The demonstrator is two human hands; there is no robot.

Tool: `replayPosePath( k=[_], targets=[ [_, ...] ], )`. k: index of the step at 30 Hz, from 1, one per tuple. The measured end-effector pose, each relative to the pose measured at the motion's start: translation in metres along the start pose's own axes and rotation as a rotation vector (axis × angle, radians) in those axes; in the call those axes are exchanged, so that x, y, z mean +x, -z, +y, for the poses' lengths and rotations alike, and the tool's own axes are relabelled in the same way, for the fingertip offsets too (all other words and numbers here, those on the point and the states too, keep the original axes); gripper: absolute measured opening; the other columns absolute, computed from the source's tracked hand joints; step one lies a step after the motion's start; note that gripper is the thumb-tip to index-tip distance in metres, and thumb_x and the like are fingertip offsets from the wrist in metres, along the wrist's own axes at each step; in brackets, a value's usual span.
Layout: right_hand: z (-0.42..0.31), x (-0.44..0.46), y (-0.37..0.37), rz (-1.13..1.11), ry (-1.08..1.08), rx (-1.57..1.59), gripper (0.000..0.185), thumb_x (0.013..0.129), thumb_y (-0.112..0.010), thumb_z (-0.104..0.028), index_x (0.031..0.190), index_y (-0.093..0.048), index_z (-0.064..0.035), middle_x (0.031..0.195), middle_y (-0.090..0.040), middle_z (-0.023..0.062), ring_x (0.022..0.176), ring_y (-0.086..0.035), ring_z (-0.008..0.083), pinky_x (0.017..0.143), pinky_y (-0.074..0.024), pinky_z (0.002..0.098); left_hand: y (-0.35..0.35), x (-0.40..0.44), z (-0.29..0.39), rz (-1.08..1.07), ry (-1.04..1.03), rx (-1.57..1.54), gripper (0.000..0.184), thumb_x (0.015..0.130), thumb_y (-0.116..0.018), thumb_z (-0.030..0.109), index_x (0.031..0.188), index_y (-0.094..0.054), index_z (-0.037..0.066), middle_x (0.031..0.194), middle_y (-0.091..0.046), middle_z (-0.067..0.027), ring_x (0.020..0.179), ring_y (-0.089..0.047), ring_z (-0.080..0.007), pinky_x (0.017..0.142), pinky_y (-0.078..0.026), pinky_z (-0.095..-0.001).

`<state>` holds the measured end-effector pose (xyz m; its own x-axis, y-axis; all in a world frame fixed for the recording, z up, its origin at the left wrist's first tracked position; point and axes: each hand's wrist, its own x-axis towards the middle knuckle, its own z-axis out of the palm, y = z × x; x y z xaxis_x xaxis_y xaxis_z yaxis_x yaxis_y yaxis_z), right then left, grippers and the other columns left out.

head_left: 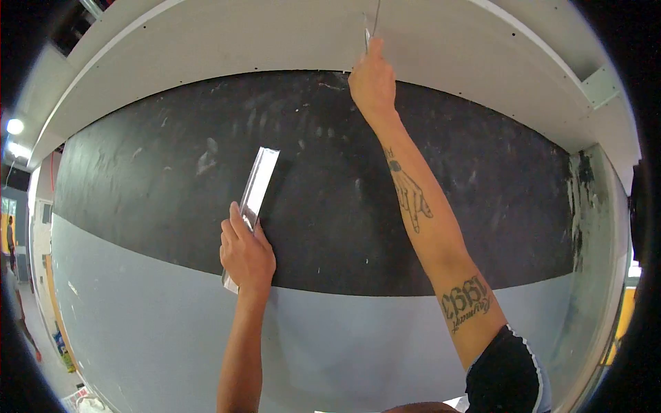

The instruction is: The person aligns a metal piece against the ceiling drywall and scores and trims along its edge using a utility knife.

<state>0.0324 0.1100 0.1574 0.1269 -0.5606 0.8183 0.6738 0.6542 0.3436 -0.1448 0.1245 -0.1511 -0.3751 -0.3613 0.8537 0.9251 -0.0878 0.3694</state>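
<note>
My left hand is wrapped round a long, shiny metal mud pan, tilted upright in front of the dark wall band. What the pan holds cannot be made out. Higher up, my right hand is closed in a fist around a taping knife, its thin blade seen nearly edge-on against the pale ceiling panel. The fingers cover its handle. This hand is near the seam where the panel meets the black part of the wall.
Below the black band the wall is light grey-blue. A paint-smeared side wall stands at the right, with a metal bracket above it. Screw heads dot the panel. At far left are lights and a person.
</note>
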Motion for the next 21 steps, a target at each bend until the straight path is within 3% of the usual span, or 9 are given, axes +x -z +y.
replayPosePath(
  k=[5, 8, 11, 13, 14, 16, 17, 18, 21],
  targets=[
    [-0.004, -0.006, 0.010, -0.112, -0.052, -0.085, 0.047, 0.090, -0.057, -0.008, 0.132, -0.038, 0.0028, 0.094, -0.064, 0.0310, 0.090, -0.065, 0.0493, 0.076, -0.0531, 0.0569, -0.005, 0.000, -0.004, 0.019, -0.018, -0.017, 0.058, 0.090, -0.066, 0.017, 0.141, -0.042, 0.001, 0.106, -0.056, -0.0144, 0.096, -0.061, -0.0335, 0.076, -0.051, -0.0441],
    [-0.006, -0.014, 0.020, -0.171, -0.110, -0.052, 0.043, 0.093, -0.056, -0.011, 0.130, -0.039, 0.0026, 0.095, -0.064, 0.0320, 0.091, -0.064, 0.0508, 0.077, -0.0526, 0.0574, -0.008, -0.001, -0.006, 0.021, -0.017, -0.018, 0.058, 0.091, -0.065, 0.017, 0.141, -0.042, 0.001, 0.106, -0.056, -0.0152, 0.095, -0.061, -0.0340, 0.076, -0.050, -0.0443],
    [-0.009, -0.019, 0.031, -0.217, -0.164, 0.020, 0.032, 0.097, -0.052, -0.015, 0.122, -0.044, 0.0022, 0.089, -0.065, 0.0263, 0.081, -0.067, 0.0445, 0.071, -0.0550, 0.0551, -0.008, 0.000, -0.006, 0.007, -0.005, -0.031, 0.055, 0.093, -0.062, 0.017, 0.142, -0.040, 0.002, 0.109, -0.056, -0.0169, 0.098, -0.061, -0.0371, 0.078, -0.051, -0.0468],
    [-0.015, -0.024, 0.041, -0.299, -0.729, 0.757, 0.021, 0.100, -0.049, -0.016, 0.113, -0.049, 0.0004, 0.080, -0.063, 0.0179, 0.066, -0.066, 0.0322, 0.059, -0.0553, 0.0500, -0.006, -0.002, -0.003, -0.012, -0.006, -0.045, 0.053, 0.095, -0.060, 0.017, 0.142, -0.039, 0.003, 0.111, -0.057, -0.0182, 0.100, -0.061, -0.0399, 0.079, -0.051, -0.0491],
    [-0.012, -0.027, 0.039, -0.297, -0.741, 0.768, 0.021, 0.100, -0.049, -0.016, 0.113, -0.049, 0.0004, 0.080, -0.063, 0.0179, 0.066, -0.066, 0.0322, 0.059, -0.0553, 0.0500, -0.005, -0.001, -0.001, -0.021, 0.008, -0.036, 0.052, 0.095, -0.060, 0.018, 0.141, -0.040, 0.004, 0.112, -0.057, -0.0181, 0.100, -0.061, -0.0400, 0.079, -0.051, -0.0493],
    [0.000, -0.034, 0.023, -0.418, -1.019, 1.282, 0.023, 0.101, -0.049, -0.019, 0.116, -0.048, -0.0010, 0.075, -0.051, 0.0083, 0.058, -0.053, 0.0154, 0.053, -0.0509, 0.0360, -0.005, -0.001, -0.002, -0.028, 0.009, -0.006, 0.052, 0.095, -0.060, 0.018, 0.141, -0.040, 0.004, 0.112, -0.057, -0.0181, 0.101, -0.061, -0.0401, 0.079, -0.052, -0.0495],
    [0.009, -0.037, 0.007, -0.359, -1.101, 1.503, 0.019, 0.102, -0.047, -0.017, 0.111, -0.049, 0.0000, 0.074, -0.051, 0.0094, 0.057, -0.053, 0.0180, 0.051, -0.0491, 0.0359, -0.007, -0.002, -0.003, 0.005, -0.022, -0.009, 0.053, 0.094, -0.062, 0.018, 0.140, -0.041, 0.003, 0.109, -0.057, -0.0170, 0.098, -0.061, -0.0383, 0.076, -0.051, -0.0482],
    [0.010, -0.037, -0.004, -0.351, -1.109, 1.524, 0.019, 0.102, -0.047, -0.017, 0.111, -0.049, 0.0000, 0.074, -0.051, 0.0094, 0.057, -0.053, 0.0180, 0.051, -0.0491, 0.0359, -0.008, -0.002, -0.003, 0.038, -0.054, -0.010, 0.054, 0.092, -0.063, 0.017, 0.140, -0.042, 0.002, 0.106, -0.057, -0.0159, 0.095, -0.062, -0.0365, 0.074, -0.051, -0.0468],
    [0.009, -0.034, -0.032, -0.045, -1.293, 1.838, 0.015, 0.102, -0.046, -0.014, 0.100, -0.049, -0.0003, 0.074, -0.049, 0.0100, 0.058, -0.053, 0.0217, 0.052, -0.0487, 0.0372, -0.006, -0.002, 0.000, 0.005, -0.037, 0.036, 0.053, 0.093, -0.062, 0.018, 0.139, -0.041, 0.003, 0.106, -0.057, -0.0164, 0.095, -0.062, -0.0369, 0.074, -0.052, -0.0466]
  ],
)
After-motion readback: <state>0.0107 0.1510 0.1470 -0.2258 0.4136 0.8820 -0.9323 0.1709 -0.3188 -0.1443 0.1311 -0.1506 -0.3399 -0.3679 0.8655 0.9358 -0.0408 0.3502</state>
